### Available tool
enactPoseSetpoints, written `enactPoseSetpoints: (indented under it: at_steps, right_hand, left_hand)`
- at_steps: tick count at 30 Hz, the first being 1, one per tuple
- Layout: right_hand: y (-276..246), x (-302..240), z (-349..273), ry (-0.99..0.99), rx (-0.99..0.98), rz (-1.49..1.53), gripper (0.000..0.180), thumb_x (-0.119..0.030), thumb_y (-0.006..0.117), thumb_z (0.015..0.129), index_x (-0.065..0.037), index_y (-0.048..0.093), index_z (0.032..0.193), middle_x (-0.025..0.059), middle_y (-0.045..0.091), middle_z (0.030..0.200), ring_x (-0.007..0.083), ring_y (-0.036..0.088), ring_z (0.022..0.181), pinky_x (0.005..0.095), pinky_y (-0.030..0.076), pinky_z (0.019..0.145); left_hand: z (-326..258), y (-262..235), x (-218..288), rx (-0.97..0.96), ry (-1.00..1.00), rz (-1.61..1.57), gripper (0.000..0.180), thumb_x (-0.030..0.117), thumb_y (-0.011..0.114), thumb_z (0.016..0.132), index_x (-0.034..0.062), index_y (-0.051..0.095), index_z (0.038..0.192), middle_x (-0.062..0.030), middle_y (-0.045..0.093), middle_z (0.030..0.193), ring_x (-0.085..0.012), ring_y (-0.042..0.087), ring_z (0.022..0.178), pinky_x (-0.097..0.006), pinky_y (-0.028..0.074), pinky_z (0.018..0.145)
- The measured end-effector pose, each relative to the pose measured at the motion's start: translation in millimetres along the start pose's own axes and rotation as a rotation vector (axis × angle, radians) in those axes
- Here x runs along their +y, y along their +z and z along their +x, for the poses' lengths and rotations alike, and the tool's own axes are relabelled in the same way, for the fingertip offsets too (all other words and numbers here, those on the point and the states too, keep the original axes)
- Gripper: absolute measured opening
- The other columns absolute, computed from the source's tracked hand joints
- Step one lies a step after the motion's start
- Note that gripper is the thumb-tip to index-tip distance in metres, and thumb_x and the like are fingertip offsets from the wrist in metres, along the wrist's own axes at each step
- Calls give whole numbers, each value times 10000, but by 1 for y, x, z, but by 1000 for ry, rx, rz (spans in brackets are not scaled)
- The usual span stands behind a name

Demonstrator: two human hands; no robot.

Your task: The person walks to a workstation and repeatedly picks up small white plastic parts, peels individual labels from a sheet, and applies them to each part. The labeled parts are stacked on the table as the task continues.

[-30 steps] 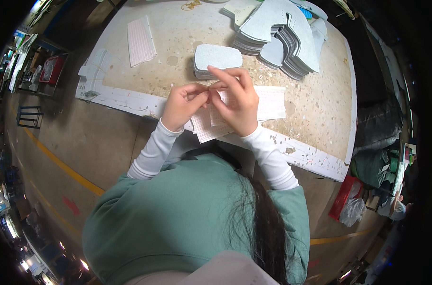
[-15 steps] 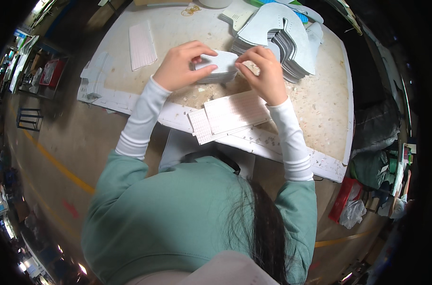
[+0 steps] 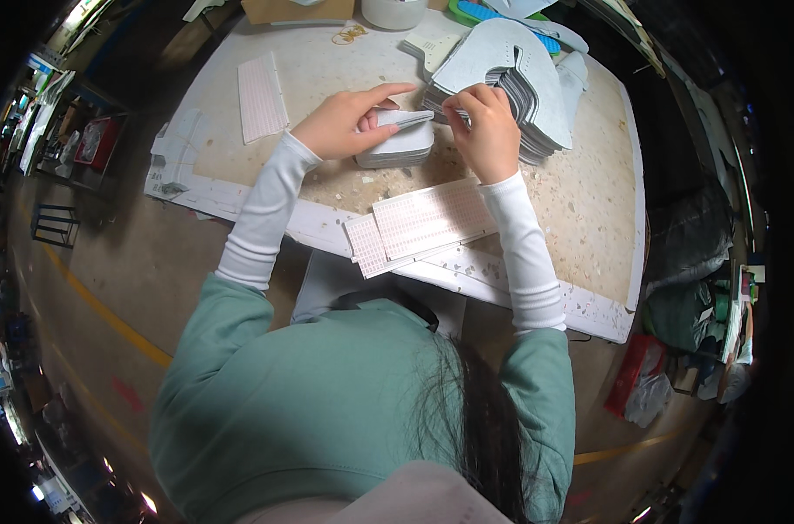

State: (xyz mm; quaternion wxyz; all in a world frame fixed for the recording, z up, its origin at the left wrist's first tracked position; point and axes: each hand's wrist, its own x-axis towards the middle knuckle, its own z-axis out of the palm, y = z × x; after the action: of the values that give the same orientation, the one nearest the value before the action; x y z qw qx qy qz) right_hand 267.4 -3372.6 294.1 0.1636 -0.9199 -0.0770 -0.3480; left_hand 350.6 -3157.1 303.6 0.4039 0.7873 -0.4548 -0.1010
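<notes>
A small stack of light grey cut pieces (image 3: pixel 395 155) lies on the table in front of me. My left hand (image 3: pixel 345 124) is at its left side, index finger stretched out. Its thumb and curled fingers grip a top piece (image 3: pixel 403 119), which is raised off the stack at a tilt. Just right of the stack, my right hand (image 3: pixel 487 133) has thumb and fingertips pinched together, apart from the raised piece. What the pinch holds, if anything, is too small to make out. Behind that hand stands a taller stack of curved, U-shaped light grey pieces (image 3: pixel 537 109).
Printed paper sheets (image 3: pixel 432 218) lie at the near edge of the worn table (image 3: pixel 580 210), another sheet (image 3: pixel 262 98) at the left. Yellow rubber bands (image 3: pixel 349 35), a white tub (image 3: pixel 394 12) and a cardboard box (image 3: pixel 296 10) are at the back.
My left hand has raised a top piece off the small stack, its index finger now straighter. My right hand has moved slightly right, its fingertips drawn closer together.
</notes>
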Motion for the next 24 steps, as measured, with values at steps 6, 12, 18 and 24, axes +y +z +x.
enactPoseSetpoints:
  at_steps: [6, 12, 18, 24]
  right_hand:
    - [-4, -5, -6, 72, 13, -1, 30, -80, 701, 752, -88, 687, 778, 36, 607, 845, 248, 569, 871, 356, 504, 697]
    - [0, -13, -9, -38, -102, 147, 32, -82, 702, 743, -77, 698, 775, 40, 613, 844, 242, 578, 868, 346, 515, 698]
    - [12, -12, -9, -20, -16, 29, 96, -67, 688, 738, -105, 705, 825, 24, 633, 847, 239, 588, 865, 345, 516, 701]
    - [2, -12, -8, 94, -97, 287, 190, -53, 653, 757, -130, 651, 930, 27, 653, 763, 235, 606, 844, 368, 518, 687]
  left_hand:
    - [-1, -2, -6, 6, -34, -13, 542, 119, 592, 878, 219, 479, 1399, -88, 670, 1010, -126, 528, 704, -265, 490, 731]
    - [2, 9, -4, 48, 75, 177, 339, 251, 731, 780, 110, 631, 1072, -25, 644, 938, -141, 540, 664, -245, 477, 641]
    - [1, 13, -1, 116, 108, 147, 371, 265, 757, 738, 102, 634, 1048, -26, 636, 876, -140, 535, 639, -248, 470, 598]
    - [4, 12, -12, 188, 162, 100, 342, 198, 723, 737, 117, 646, 1060, -54, 661, 910, -231, 633, 765, -312, 509, 718]
